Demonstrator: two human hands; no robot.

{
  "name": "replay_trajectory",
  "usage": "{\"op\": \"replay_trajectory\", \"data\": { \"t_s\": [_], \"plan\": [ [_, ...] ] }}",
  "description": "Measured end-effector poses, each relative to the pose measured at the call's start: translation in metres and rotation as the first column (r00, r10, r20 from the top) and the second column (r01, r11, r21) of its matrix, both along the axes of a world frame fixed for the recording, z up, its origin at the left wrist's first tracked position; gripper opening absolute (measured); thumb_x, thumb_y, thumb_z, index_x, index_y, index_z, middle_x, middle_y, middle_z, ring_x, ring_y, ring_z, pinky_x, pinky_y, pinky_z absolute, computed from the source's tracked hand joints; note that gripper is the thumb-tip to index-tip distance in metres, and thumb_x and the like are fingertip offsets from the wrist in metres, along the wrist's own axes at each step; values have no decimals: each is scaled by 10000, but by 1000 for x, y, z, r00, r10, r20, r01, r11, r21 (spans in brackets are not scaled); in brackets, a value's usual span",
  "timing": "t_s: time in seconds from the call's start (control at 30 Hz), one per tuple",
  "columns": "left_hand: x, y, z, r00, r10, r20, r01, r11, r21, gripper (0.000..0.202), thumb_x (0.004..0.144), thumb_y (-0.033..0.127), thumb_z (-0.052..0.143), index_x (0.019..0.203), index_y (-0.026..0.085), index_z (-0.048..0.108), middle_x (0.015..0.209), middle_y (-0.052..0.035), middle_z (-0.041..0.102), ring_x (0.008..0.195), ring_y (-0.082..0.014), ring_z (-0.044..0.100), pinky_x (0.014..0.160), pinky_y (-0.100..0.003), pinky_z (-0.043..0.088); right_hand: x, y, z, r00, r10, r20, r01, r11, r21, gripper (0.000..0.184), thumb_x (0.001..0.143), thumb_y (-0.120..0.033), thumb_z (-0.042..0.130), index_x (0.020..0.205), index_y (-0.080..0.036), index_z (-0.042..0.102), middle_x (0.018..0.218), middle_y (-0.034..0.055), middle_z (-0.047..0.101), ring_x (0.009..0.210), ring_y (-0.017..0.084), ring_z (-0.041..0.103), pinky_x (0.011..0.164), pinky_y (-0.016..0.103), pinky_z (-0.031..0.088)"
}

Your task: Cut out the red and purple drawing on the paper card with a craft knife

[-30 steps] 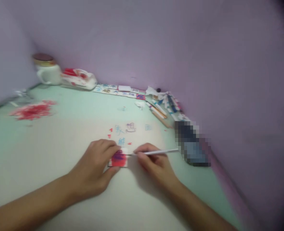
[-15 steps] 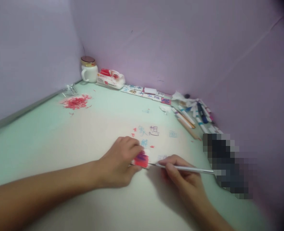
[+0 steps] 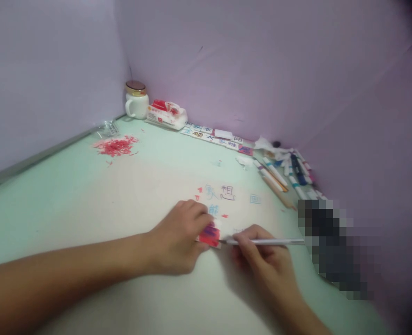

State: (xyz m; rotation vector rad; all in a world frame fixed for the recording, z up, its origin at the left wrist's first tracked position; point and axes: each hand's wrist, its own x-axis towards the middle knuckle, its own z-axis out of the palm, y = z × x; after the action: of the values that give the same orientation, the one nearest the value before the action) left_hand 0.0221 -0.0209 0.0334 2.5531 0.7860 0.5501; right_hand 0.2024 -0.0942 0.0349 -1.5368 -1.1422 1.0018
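My left hand rests on the pale green table, fingers curled over a small red and purple block and pressing it down. My right hand is closed around a thin silver-white tool held like a pen. Its tip touches the right edge of the block. Just beyond the block, blue and dark characters are marked on the table, with tiny red scraps beside them.
A pile of red shavings lies at the back left. A white lidded mug and a tissue pack stand in the corner. A row of printed tiles and several pens line the purple wall. A blurred dark object sits right.
The view has swung left and settled, so the corner and mug appear nearer the middle. Both hands stay on the block and tool, with the tool now lying more level.
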Motion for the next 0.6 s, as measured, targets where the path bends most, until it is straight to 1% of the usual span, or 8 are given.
{"op": "replay_trajectory", "data": {
  "t_s": [0.2, 0.4, 0.6],
  "plan": [
    [0, 0, -4, 1000, 4, 31, -5, 1000, 25, 281, 773, 216, 538, 1046, 158, 567, 965, -106, 563, 909, -250, 496, 815, -416, 411, 1, 1, -4, 999, 22, 25, -23, 998, 50, 326, 835, -474, 560, 652, -205, 534, 490, -28, 528, 453, 106, 447, 448, 226, 352],
    [0, 0, -3, 1000, 23, 0, -23, 1000, 20, 292, 753, 201, 551, 1043, 167, 574, 959, -93, 569, 861, -242, 489, 772, -406, 400, 1, -1, -9, 993, 67, 102, -81, 986, 147, 294, 876, -455, 501, 735, -204, 560, 521, -32, 508, 465, 108, 420, 456, 235, 317],
    [0, 0, -1, 1000, -8, -6, 8, 1000, 12, 273, 751, 171, 537, 1022, 148, 561, 959, -110, 564, 860, -244, 505, 763, -398, 424, 0, 0, -11, 979, 87, 183, -121, 976, 183, 290, 898, -422, 468, 713, -213, 545, 546, -25, 514, 480, 114, 436, 461, 240, 321]
  ]
}}
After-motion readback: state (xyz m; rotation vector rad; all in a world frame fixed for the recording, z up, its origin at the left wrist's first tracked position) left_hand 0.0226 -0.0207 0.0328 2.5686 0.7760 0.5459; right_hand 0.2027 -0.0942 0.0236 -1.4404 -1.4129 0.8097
